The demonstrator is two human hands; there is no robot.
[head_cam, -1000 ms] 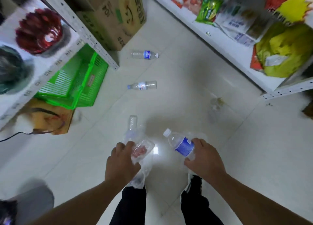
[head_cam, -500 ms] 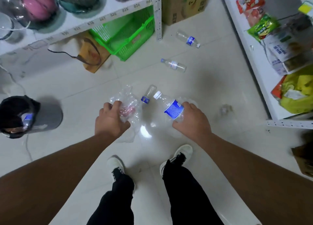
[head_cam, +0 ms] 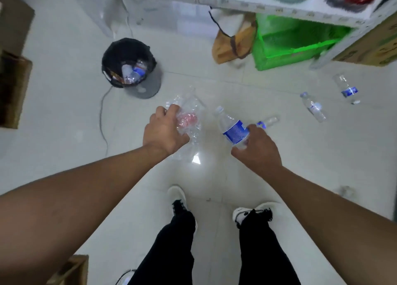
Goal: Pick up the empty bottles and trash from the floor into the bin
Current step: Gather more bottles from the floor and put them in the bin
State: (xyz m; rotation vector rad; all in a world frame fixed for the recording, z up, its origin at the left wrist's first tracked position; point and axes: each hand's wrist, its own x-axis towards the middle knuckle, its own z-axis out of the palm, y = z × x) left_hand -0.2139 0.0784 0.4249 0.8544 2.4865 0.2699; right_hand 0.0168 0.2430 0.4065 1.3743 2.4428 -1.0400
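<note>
My left hand (head_cam: 164, 132) grips a crumpled clear plastic wrapper with a red patch (head_cam: 189, 119). My right hand (head_cam: 256, 149) holds a clear bottle with a blue label (head_cam: 231, 127), cap pointing up-left. A grey bin with a black liner (head_cam: 129, 63) stands on the floor ahead to the left, with bottles and trash inside. A small bottle (head_cam: 268, 121) lies just beyond my right hand. Two more empty bottles (head_cam: 313, 108) (head_cam: 347, 89) lie on the floor at the right. A small clear scrap (head_cam: 345, 191) lies near my right forearm.
A white shelf (head_cam: 257, 3) with bowls runs across the top. Under it sit green baskets (head_cam: 287, 42) and a brown bag (head_cam: 232, 44). A cardboard box (head_cam: 369, 46) stands at the far right. A cable (head_cam: 103, 117) trails from the bin. Brown boxes (head_cam: 12, 69) stand at left.
The view has swung left, bringing the bin fully into sight ahead. Both hands keep their hold and have moved toward it; the floor bottles now lie off to the right.
</note>
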